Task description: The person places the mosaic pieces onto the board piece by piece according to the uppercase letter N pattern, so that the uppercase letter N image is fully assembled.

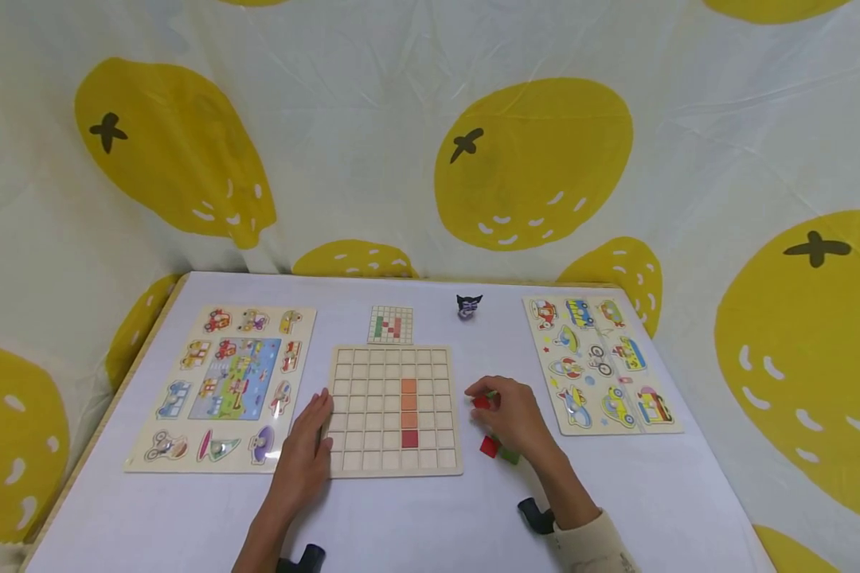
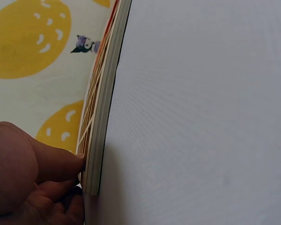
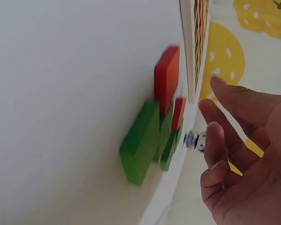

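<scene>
A wooden grid board (image 1: 395,468) lies in front of me, with a column of orange tiles (image 1: 408,402) and one dark red tile (image 1: 409,438) in its cells. My left hand (image 1: 305,446) rests along the board's left edge, fingers extended, and in the left wrist view its thumb (image 2: 61,163) touches the rim. To the right of the board, my right hand (image 1: 512,414) hovers over loose red and green tiles. In the right wrist view, thumb and fingers stand apart with nothing between them, beside a red tile (image 3: 166,79) and a green tile (image 3: 140,143).
A small pattern card (image 1: 391,325) lies behind the board, and a dark little figurine (image 1: 467,306) stands to its right. Picture puzzle boards flank the grid: one at left (image 1: 179,326), another at right (image 1: 595,422). A lemon-print cloth (image 1: 373,143) hangs behind the table.
</scene>
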Demonstrator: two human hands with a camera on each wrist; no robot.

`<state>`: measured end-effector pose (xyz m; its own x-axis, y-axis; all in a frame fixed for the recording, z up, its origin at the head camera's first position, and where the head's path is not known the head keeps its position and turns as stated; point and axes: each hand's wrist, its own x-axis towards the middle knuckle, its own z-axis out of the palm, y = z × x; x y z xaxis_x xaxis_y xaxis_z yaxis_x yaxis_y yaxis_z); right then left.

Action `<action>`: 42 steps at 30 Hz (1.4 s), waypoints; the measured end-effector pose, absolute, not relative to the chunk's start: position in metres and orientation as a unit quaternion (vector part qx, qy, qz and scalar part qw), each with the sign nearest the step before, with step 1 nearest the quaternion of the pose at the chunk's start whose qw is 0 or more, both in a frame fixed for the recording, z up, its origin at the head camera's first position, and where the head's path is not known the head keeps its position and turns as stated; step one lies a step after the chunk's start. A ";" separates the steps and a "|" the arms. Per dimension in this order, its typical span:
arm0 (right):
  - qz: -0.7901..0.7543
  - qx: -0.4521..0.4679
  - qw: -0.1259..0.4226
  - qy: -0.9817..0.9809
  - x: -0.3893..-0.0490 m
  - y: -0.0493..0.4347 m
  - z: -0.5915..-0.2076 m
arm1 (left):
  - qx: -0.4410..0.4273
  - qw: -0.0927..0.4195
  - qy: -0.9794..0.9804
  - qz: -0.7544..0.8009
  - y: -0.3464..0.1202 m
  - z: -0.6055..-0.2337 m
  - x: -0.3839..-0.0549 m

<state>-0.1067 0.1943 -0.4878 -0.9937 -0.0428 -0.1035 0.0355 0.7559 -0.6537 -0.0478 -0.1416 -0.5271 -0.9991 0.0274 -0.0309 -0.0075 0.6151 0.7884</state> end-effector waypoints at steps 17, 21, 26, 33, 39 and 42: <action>-0.323 -0.031 0.079 0.943 -0.120 0.213 -0.494 | 0.003 0.023 0.895 0.445 -0.141 -0.528 -0.049; -0.314 -0.033 0.084 0.945 -0.121 0.211 -0.497 | 0.002 0.026 0.896 0.444 -0.141 -0.528 -0.049; -0.297 -0.035 0.100 0.949 -0.122 0.207 -0.499 | 0.004 0.026 0.897 0.441 -0.141 -0.528 -0.048; -0.282 -0.039 0.074 0.956 -0.118 0.203 -0.494 | 0.002 0.028 0.896 0.444 -0.140 -0.528 -0.047; -0.331 -0.021 0.056 0.942 -0.111 0.191 -0.488 | 0.002 0.026 0.897 0.441 -0.141 -0.527 -0.047; -0.353 -0.015 0.055 0.934 -0.109 0.182 -0.487 | 0.003 0.024 0.898 0.438 -0.141 -0.527 -0.048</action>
<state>-0.1088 0.1818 -0.4873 -0.9935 -0.0666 -0.0924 0.0111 0.7506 -0.6607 -0.0479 -0.1407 -0.5272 -0.9988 0.0259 -0.0416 -0.0168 0.6155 0.7879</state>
